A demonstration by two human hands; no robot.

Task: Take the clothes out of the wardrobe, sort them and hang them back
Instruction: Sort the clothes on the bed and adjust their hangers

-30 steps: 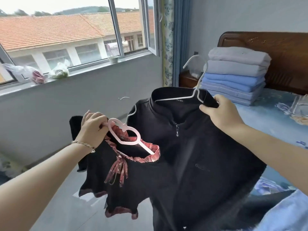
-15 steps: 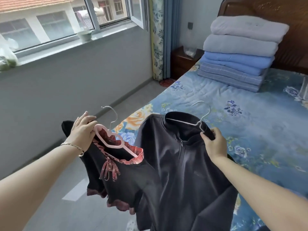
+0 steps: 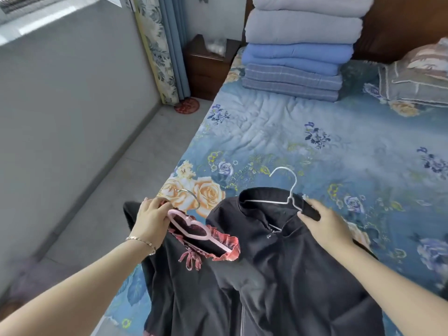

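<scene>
While my left hand grips the pink hanger, my right hand clutches the black jacket by its collar.

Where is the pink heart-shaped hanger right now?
Head view, lower left of centre: the pink heart-shaped hanger is gripped by the left hand, inside a red-trimmed black top, left of the black zip jacket.

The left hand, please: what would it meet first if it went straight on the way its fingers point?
Most likely the bedspread, at its orange roses. The left hand points up and right, with only the pink hanger it holds ahead; depth is unclear.
</scene>
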